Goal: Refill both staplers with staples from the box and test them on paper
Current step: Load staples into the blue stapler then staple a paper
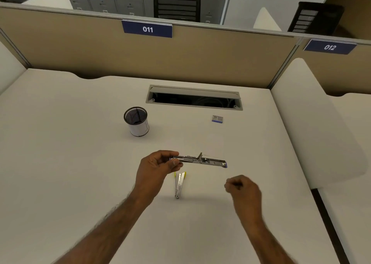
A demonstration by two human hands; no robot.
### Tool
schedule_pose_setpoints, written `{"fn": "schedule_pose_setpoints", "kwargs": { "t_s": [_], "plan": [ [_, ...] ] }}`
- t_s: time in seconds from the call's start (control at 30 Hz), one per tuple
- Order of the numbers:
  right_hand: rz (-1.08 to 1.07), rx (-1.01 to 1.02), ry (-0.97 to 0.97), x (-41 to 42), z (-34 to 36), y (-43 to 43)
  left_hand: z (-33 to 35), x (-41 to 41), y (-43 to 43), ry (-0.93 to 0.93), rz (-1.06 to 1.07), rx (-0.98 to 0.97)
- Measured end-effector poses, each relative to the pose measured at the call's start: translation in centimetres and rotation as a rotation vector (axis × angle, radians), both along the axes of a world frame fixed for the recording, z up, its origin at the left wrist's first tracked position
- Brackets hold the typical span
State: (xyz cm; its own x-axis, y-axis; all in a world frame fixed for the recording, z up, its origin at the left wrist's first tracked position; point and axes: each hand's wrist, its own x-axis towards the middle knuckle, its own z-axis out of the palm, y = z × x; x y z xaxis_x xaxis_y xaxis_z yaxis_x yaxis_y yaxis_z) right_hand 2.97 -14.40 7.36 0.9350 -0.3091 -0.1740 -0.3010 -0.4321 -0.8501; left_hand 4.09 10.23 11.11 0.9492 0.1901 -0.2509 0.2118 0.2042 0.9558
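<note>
My left hand (158, 166) grips one end of a blue stapler (202, 160) and holds it level above the desk, opened out flat with its metal tray showing. A yellow stapler (179, 184) lies on the desk just below it, also hinged open. My right hand (242, 188) hovers to the right of both staplers with its fingers curled; whether it pinches anything is too small to tell. The small blue staple box (217, 119) sits further back on the right. No paper is in view.
A mesh pen cup (137, 121) stands at the back left of the white desk (60, 143). An open cable slot (194, 98) lies near the tan partition (80, 46). A white divider (313, 123) bounds the right side.
</note>
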Motion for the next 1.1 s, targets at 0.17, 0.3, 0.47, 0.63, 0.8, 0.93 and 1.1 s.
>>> {"fn": "schedule_pose_setpoints", "kwargs": {
  "t_s": [0.17,0.3,0.47,0.63,0.8,0.93,1.1],
  "plan": [
    [-0.001,0.130,-0.296,0.9,10.4,1.0,1.3,0.1,-0.2,-0.026,-0.003,-0.060],
    [0.261,-0.035,-0.536,2.1,13.7,3.4,2.2,0.2,-1.1,-0.044,-0.019,-0.112],
    [0.533,-0.311,-0.680,3.7,12.9,5.8,3.3,0.5,-2.2,-0.070,-0.018,-0.166],
    [0.576,-0.373,-0.646,4.8,11.7,5.8,4.1,0.6,-2.2,-0.093,-0.015,-0.175],
    [0.658,-0.412,-0.594,5.3,12.5,5.6,4.2,0.6,-1.8,-0.099,-0.008,-0.196],
    [0.734,-0.381,-0.578,5.6,13.1,5.0,4.3,0.5,-1.8,-0.101,-0.003,-0.233],
    [0.717,-0.325,-0.624,5.6,13.5,4.5,4.5,0.6,-2.2,-0.085,-0.008,-0.271]
  ]
}}
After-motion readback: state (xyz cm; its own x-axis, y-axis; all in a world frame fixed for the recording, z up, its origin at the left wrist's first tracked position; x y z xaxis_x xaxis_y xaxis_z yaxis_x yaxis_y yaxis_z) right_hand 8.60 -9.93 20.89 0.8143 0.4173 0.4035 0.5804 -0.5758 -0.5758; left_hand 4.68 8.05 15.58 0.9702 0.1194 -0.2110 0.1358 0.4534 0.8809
